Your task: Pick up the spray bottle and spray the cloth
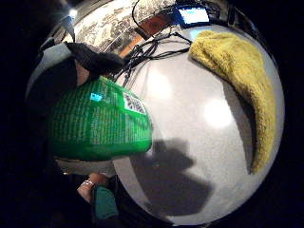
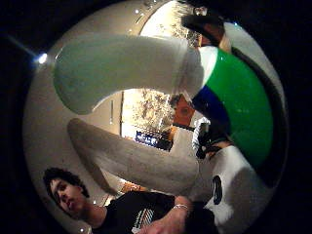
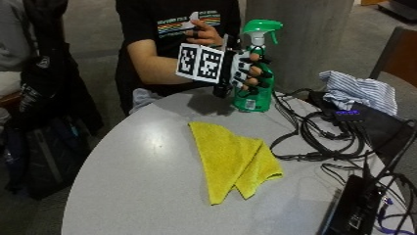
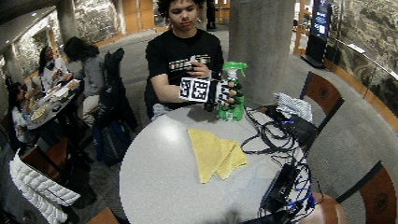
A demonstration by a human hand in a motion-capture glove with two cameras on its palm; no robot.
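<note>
Cloth (image 3: pixel 236 164) lies nearest the outside camera: a yellow one, folded, flat on the round grey desk (image 3: pixel 143 161), with its points toward the near edge. To one side of it, a tangle of black cables (image 3: pixel 326 142) runs across the desk to a dark box (image 3: pixel 348 210) at the near rim. Behind the cloth and well apart from it, the green spray bottle (image 3: pixel 257 95) stands upright near the far edge of the desk; whether its base touches the desk or is just above it cannot be told. The right hand (image 3: pixel 244 73) wraps the bottle's body from the side, fingers curled round it below the green spray head (image 3: pixel 262 27). In the little finger side palm view the bottle's green label (image 1: pixel 99 123) fills the space close to the palm, with the cloth (image 1: pixel 242 71) across the desk from it. A striped cloth (image 3: pixel 358 90) lies on a dark bag beyond the cables. The person's bare hand (image 3: pixel 207 33) is raised at the chest, behind the bottle.
</note>
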